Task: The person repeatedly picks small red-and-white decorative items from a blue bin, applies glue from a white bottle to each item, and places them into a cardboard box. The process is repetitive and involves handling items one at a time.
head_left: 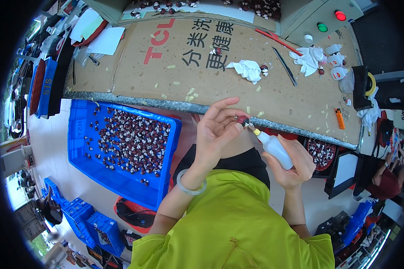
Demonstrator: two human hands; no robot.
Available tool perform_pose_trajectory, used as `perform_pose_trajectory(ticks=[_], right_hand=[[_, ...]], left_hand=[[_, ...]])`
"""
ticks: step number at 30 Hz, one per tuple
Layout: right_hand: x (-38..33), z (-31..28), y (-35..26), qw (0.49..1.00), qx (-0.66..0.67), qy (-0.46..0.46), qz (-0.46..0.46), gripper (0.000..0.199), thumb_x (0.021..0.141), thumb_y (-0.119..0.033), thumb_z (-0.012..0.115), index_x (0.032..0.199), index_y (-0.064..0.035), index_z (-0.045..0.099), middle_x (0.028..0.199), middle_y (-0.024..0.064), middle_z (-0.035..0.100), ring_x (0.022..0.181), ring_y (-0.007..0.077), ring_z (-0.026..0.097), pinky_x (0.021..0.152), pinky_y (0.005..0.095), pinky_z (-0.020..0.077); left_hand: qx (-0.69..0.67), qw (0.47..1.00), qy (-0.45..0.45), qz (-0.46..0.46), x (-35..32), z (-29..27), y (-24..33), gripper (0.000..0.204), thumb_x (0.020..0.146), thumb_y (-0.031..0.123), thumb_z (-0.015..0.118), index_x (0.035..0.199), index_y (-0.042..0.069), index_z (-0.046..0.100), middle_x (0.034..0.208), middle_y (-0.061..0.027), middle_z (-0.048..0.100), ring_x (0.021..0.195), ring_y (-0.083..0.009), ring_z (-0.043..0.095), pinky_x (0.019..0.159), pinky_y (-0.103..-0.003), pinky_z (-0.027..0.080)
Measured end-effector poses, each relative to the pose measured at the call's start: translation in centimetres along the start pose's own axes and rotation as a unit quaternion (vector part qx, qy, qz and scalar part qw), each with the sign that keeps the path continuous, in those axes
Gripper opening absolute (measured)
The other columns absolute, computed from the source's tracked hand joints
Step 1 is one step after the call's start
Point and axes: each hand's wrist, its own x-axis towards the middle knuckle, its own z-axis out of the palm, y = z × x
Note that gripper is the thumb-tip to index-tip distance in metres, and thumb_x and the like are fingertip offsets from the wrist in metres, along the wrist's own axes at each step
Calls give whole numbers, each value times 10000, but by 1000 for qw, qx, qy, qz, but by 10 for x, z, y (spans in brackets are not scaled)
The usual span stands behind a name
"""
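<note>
Between the thumb and fingertips of my left hand (217, 132) is a small dark red piece (243, 119), too small to make out fully. My right hand (296, 163) is wrapped round a white squeeze bottle (276, 150) with a yellowish nozzle. The nozzle points at the piece, close beside it; whether they touch I cannot tell. Both hands are in front of the bench edge, above my lap. To the left stands a blue plastic bin (177, 148) holding many small dark red and white pieces (134, 139).
Cardboard (139, 80) covers the bench, carrying a crumpled white tissue (247, 71), a black pen (285, 66), an orange cutter (340, 119) and small white bottles (335, 60). More pieces fill a red tray (321, 167) below the right side. A machine with lit buttons (322, 28) stands behind.
</note>
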Motion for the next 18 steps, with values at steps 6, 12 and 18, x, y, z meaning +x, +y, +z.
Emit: perform_pose_trajectory(ticks=[6, 12, 18], right_hand=[[-2, 0, 2, 1000, 16, -1, 22, 429, 590, -62, 852, 960, 71, 679, 762, 182, 679, 639, 274, 669, 601, 320, 531], [-19, -1, 21, 972, 162, 35, 166, 431, 656, -65, 816, 1027, 93, 664, 901, 177, 698, 794, 201, 675, 738, 294, 524], [-19, 14, 54, 899, 325, 49, 288, 458, 788, 29, 668, 1223, 82, 535, 1110, 198, 653, 1005, 182, 619, 884, 299, 480]], left_hand=[[-9, 1000, 2, 1, 0, 2, 0, 551, 840, -54, 615, 1341, -42, 385, 1097, -167, 607, 1064, -212, 593, 912, -304, 490], [38, 998, -16, 46, -1, 4, 6, 560, 818, -90, 603, 1334, -21, 394, 1093, -136, 596, 1063, -191, 594, 933, -305, 465], [69, 996, -5, 59, -1, 4, 5, 566, 818, -71, 618, 1335, -41, 392, 1085, -154, 605, 1027, -177, 586, 897, -282, 465]])
